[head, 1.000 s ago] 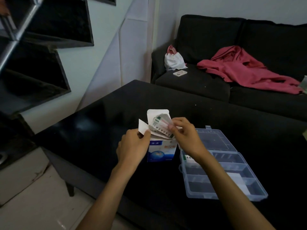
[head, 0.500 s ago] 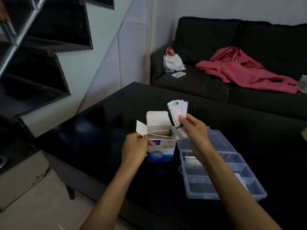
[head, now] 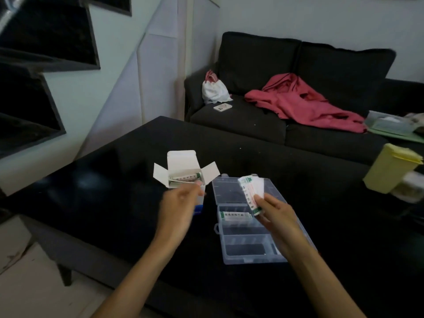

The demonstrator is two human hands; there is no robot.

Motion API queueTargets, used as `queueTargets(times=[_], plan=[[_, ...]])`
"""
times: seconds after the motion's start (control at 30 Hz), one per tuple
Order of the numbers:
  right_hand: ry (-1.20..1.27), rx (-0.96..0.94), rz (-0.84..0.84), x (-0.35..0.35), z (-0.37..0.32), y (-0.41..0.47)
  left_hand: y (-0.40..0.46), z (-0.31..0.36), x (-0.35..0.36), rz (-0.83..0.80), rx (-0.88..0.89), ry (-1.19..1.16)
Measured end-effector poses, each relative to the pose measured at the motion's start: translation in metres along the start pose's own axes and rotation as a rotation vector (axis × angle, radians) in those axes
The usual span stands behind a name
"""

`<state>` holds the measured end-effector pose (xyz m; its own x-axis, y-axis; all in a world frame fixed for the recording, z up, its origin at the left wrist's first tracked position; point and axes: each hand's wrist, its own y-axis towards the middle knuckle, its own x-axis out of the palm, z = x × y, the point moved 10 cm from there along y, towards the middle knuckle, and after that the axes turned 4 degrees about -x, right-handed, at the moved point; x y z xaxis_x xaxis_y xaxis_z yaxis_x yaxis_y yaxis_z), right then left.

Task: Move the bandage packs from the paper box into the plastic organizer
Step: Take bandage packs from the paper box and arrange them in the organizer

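The white paper box (head: 181,162) stands open on the black table (head: 119,180), and several bandage packs (head: 186,177) still lie inside it. My left hand (head: 180,204) is blurred right in front of the box; whether it grips the box is unclear. To the right, my right hand (head: 274,215) pinches a fanned bundle of bandage packs (head: 251,190) above the open clear plastic organizer (head: 252,260). One pack (head: 234,216) lies in the organizer's upper left compartment. The other compartments look dark.
A pale yellow container (head: 390,168) stands at the table's right edge. Behind the table is a dark sofa (head: 252,118) with a red garment (head: 302,104), a white bag (head: 214,90) and a phone (head: 222,108). Dark stair treads (head: 34,65) hang at the left.
My right hand lifted a bundle of packs out of the box and carried it right and down, over the organizer. My left hand shifted at the box and is now blurred.
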<state>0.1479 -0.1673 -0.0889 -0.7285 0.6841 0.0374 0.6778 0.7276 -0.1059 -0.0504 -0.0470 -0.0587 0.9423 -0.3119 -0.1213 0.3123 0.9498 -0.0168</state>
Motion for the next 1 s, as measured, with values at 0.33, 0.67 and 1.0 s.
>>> queueTargets(times=[0.33,0.67,1.0], plan=[[-0.106,-0.007,-0.083,0.02,0.005,0.001,-0.011,-0.024,0.073,-0.268,-0.207,-0.116],[0.114,0.108,-0.155,0.014,0.012,0.006,0.008,-0.041,0.059,-0.293,-0.333,-0.099],[-0.984,-0.489,-0.307,0.029,-0.022,0.045,0.028,-0.038,0.034,-0.185,-0.126,0.26]])
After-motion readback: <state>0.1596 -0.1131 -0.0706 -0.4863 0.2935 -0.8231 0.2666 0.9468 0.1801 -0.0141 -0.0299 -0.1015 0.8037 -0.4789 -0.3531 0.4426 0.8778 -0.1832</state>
